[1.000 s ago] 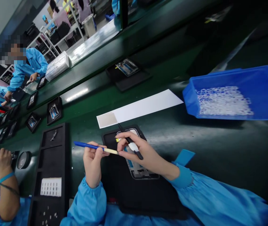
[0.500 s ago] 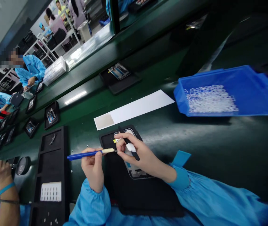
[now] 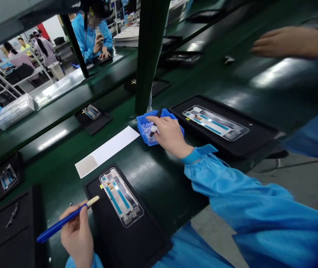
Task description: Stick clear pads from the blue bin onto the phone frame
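My left hand [image 3: 78,234] is closed around a blue pen-shaped tool [image 3: 61,223] with a cream tip. That tip points at a black tray [image 3: 128,243] where a phone frame [image 3: 122,199] with two blue strips lies. My right hand [image 3: 171,136] is over a small blue bin [image 3: 151,143] of tiny whitish ring-like pieces [image 3: 147,129]. In its curled fingers is a black tool [image 3: 152,132] with a white band; its exact kind is unclear. Whether the tool touches the pieces, I cannot tell.
A white strip [image 3: 117,145] lies behind the tray. Another black tray [image 3: 239,147] with a phone frame [image 3: 217,123] stands to the right, near a co-worker's hand [image 3: 290,42]. A green post [image 3: 150,56] rises behind the bin. A compartmented black tray [image 3: 5,238] is at left.
My hands have parted. The right hand moved from above the phone frame to the blue bin, uncovering the frame. The left hand still holds the blue tool. The view has turned right.
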